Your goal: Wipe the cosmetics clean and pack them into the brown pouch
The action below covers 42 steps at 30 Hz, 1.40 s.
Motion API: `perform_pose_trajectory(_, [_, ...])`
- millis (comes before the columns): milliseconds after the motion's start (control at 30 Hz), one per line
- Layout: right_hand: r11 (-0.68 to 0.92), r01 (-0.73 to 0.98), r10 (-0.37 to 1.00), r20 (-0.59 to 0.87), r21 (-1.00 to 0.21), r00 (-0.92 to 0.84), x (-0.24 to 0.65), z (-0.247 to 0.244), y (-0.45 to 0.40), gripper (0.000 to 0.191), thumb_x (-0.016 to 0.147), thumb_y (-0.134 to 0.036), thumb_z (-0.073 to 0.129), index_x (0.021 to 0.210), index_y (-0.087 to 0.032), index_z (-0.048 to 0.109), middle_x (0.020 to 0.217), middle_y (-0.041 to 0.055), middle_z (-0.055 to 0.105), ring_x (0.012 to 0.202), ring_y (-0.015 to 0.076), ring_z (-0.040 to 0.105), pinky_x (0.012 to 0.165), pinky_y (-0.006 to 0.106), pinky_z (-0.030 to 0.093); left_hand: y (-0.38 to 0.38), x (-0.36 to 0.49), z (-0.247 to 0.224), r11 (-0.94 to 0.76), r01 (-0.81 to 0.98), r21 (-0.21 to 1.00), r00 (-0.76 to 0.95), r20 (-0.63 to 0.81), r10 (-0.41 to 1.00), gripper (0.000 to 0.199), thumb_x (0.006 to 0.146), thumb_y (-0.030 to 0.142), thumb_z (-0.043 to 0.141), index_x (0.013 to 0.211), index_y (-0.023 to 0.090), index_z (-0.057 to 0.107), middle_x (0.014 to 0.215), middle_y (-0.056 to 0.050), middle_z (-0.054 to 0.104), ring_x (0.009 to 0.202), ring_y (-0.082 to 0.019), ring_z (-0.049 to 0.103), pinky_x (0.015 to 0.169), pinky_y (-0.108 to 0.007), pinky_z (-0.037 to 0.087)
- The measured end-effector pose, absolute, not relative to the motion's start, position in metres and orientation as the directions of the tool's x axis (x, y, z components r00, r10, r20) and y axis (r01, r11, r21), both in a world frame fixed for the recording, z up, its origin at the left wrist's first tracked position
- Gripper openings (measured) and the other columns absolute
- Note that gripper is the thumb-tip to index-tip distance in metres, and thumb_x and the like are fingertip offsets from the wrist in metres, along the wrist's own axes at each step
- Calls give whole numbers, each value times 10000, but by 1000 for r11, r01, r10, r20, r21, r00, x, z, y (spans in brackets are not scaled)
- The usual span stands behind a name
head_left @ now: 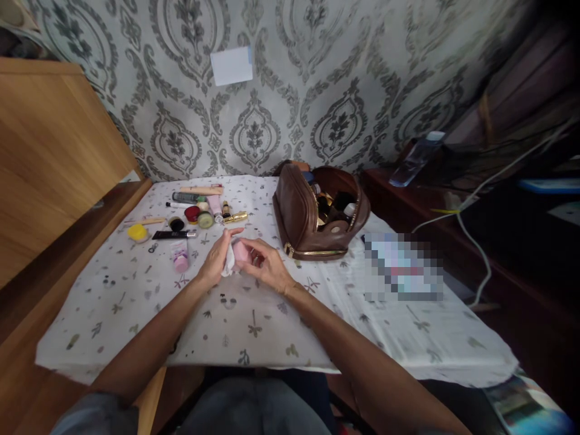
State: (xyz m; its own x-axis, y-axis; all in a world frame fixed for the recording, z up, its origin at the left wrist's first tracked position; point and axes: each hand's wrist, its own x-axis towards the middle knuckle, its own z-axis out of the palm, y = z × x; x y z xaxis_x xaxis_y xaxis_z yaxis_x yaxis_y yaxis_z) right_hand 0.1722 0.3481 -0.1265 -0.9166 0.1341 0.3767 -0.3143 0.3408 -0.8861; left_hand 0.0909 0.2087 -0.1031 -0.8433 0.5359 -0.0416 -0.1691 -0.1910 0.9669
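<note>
My left hand (pixel 214 261) presses a crumpled white tissue (pixel 229 261) against the side of a small pink object (pixel 242 251). Its exact kind is hard to make out. The thumb and fingers of my right hand (pixel 268 266) grip that pink object from the other side. Both hands meet over the middle of the table. Left of them lie a pink-and-white tube (pixel 180 256), a black tube with a silver cap (pixel 174 234), a round pot with an olive lid (pixel 205 219) and a gold tube (pixel 235 217).
An unzipped brown leather bag (pixel 301 211) full of cosmetics stands right of my hands. Further right lies a blurred-out flat item (pixel 403 266). A yellow pot (pixel 137 233) and a red-lidded pot (pixel 192 214) are at the left. A clear bottle (pixel 417 160) stands beyond the table, near a white cable (pixel 483 260).
</note>
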Motion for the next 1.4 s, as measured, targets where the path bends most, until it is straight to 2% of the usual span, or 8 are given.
perform_pose_trajectory(67, [277, -324, 153, 374, -905, -915, 170, -131, 343, 631, 747, -418, 773, 1325, -246, 587, 1075, 63, 613, 864, 178, 581, 717, 305, 507, 210, 90, -104, -242, -95, 966, -851, 47, 523, 433, 800, 573, 679, 1012, 198, 718, 965, -30, 697, 856, -159, 639, 732, -224, 502])
perform_pose_trajectory(167, [143, -311, 236, 338, -940, -911, 165, -137, 338, 844, 647, -473, 844, 1379, -219, 506, 1110, 75, 606, 901, 184, 591, 777, 326, 517, 212, 88, -107, -298, -64, 953, -869, 94, 486, 373, 781, 515, 708, 971, 194, 705, 903, -12, 665, 807, -149, 613, 713, -229, 490])
perform_pose_trajectory(367, [63, -241, 288, 249, -969, -925, 160, -137, 341, 639, 569, -508, 875, 1066, -203, 615, 1025, 49, 616, 885, 185, 605, 840, 355, 513, 215, 88, -114, -255, -12, 967, -886, 108, 450, 394, 817, 556, 649, 984, 204, 709, 827, 4, 621, 732, -132, 555, 655, -211, 447])
perform_pose_trajectory(500, [-68, -257, 238, 234, -964, -943, 164, -131, 339, 641, 555, -465, 890, 1022, -225, 522, 1038, 31, 628, 981, 199, 627, 917, 379, 510, 212, 85, -115, -139, 125, 982, -874, 175, 453, 361, 881, 516, 594, 1012, 208, 730, 932, -19, 669, 861, -152, 580, 765, -215, 442])
perform_pose_trajectory(667, [-143, -224, 214, 191, -964, -958, 164, -131, 334, 667, 543, -438, 891, 1022, -244, 469, 1093, 32, 614, 1005, 198, 624, 852, 359, 544, 209, 86, -107, -68, 212, 975, -886, 221, 407, 281, 903, 414, 605, 1021, 198, 740, 903, -22, 689, 855, -166, 593, 813, -225, 421])
perform_pose_trajectory(900, [50, -246, 254, 250, -968, -934, 165, -129, 336, 560, 606, -350, 846, 1056, -208, 544, 1018, 33, 643, 896, 177, 597, 788, 317, 498, 207, 88, -98, 29, 282, 959, -901, 254, 351, 182, 898, 286, 609, 1001, 201, 734, 890, -28, 714, 840, -197, 616, 823, -254, 420])
perform_pose_trajectory(1100, [359, -251, 230, 345, -899, -910, 168, -133, 337, 533, 641, -240, 813, 1140, -221, 625, 1068, 42, 630, 953, 204, 587, 814, 334, 485, 206, 88, -95, -3, 311, 950, -900, 295, 322, 139, 880, 224, 622, 974, 208, 723, 847, -23, 717, 866, -196, 621, 864, -250, 410])
perform_pose_trajectory(1400, [449, -272, 99, 349, -851, -932, 172, -128, 335, 545, 668, -289, 810, 1179, -208, 638, 1037, 53, 632, 906, 207, 590, 810, 351, 484, 201, 76, -97, -116, 373, 921, -913, 386, 130, 192, 909, 416, 574, 946, 243, 645, 762, 8, 641, 725, -153, 581, 712, -238, 434])
